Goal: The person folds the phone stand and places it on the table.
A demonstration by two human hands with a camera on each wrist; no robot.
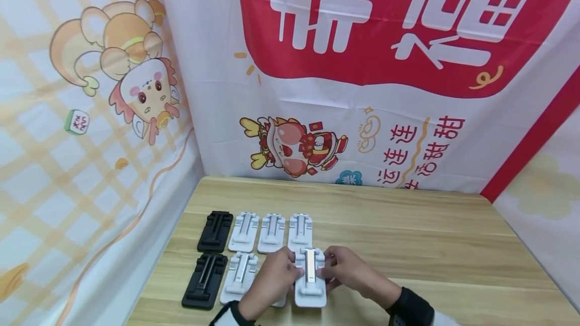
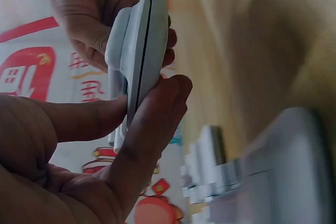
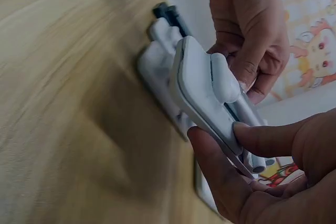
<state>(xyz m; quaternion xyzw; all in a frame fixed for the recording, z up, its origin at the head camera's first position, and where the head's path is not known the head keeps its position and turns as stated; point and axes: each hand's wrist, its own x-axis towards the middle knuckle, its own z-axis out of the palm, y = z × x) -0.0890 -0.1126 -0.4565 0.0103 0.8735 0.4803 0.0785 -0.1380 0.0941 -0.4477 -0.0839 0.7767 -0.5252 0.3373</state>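
A white folded phone stand (image 1: 310,286) with a shiny metal strip is held between both hands, lifted above the wooden table. My left hand (image 1: 276,278) pinches its left edge, thumb on the front and fingers behind. On the opposite edge, my right hand (image 1: 355,273) pinches it the same way. Seen edge-on in the left wrist view, the phone stand (image 2: 147,45) is folded flat. The right wrist view shows the stand's rounded base (image 3: 202,85) and its metal strip between thumb and fingers. A white stand (image 1: 280,302) is mostly hidden under my left hand.
Folded stands lie in two rows on the table's left: a black one (image 1: 215,232) and three white ones at the back, a black one (image 1: 205,281) and white ones (image 1: 240,275) in front. Printed cloth (image 1: 217,89) hangs behind the wooden table (image 1: 430,245).
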